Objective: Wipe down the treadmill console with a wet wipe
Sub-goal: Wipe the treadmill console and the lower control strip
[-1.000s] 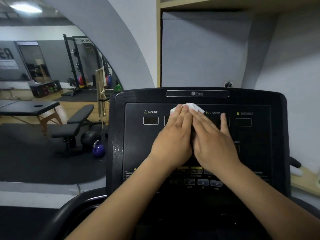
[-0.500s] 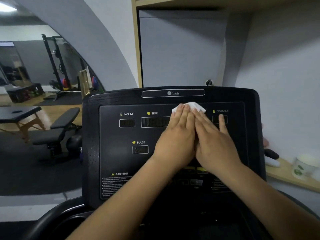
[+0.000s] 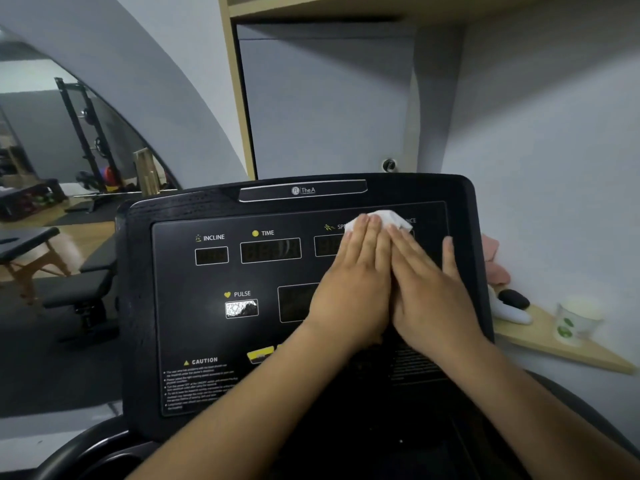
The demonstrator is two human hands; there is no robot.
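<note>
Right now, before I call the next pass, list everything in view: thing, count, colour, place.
console: one, black, centre
wipe: one, white, upper right of console, under the fingertips
shelf: one, pale wood, right of console
cup: one, white with green marks, on shelf
oval thing: one, black, on shelf near console
cloth: one, pink, past console's right edge
bench: one, black, left
table: one, black top, wood legs, far left
rack: one, black, back left
left hand: flat, pressing wipe
right hand: flat, beside the left, fingertips on wipe
</note>
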